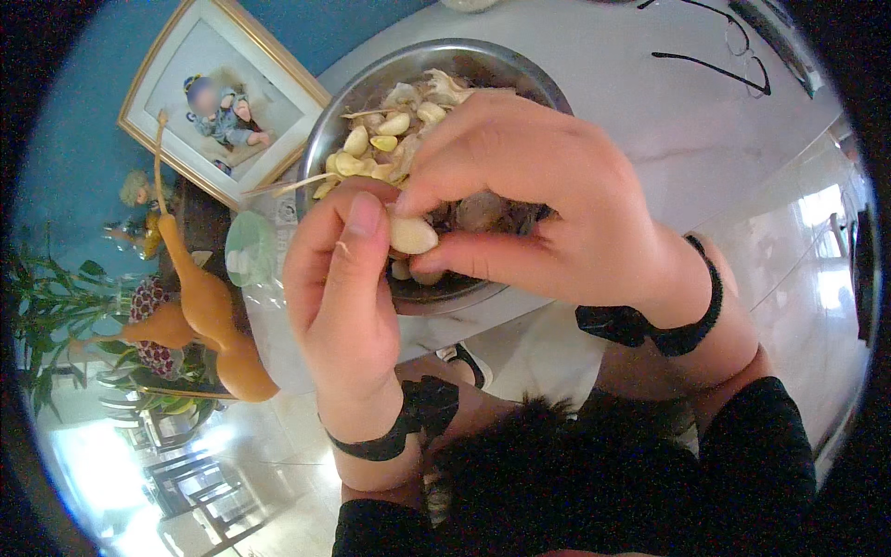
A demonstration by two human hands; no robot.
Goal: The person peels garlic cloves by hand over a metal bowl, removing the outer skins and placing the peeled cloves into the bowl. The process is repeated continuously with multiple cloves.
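Note:
A pale garlic clove (413, 235) is pinched between my hands, over the near side of a round stainless steel bowl (317, 150). My left hand (348, 278) grips its left end between thumb and fingers. At its right tip is the thumb of my right hand (550, 188), whose index finger bends over the clove's upper left end. Inside the bowl, peeled garlic cloves (394, 125) lie at the left among dry papery skins (449, 87). Darker, unpeeled-looking pieces (482, 211) show beneath my right hand, which covers much of the bowl.
The bowl stands on a pale marble-look table (647, 132). Black-framed eyeglasses (748, 73) lie at the far right. To the left are a framed photo (292, 153), a light green object (249, 248), orange gourds (209, 306) and leafy plants (59, 306).

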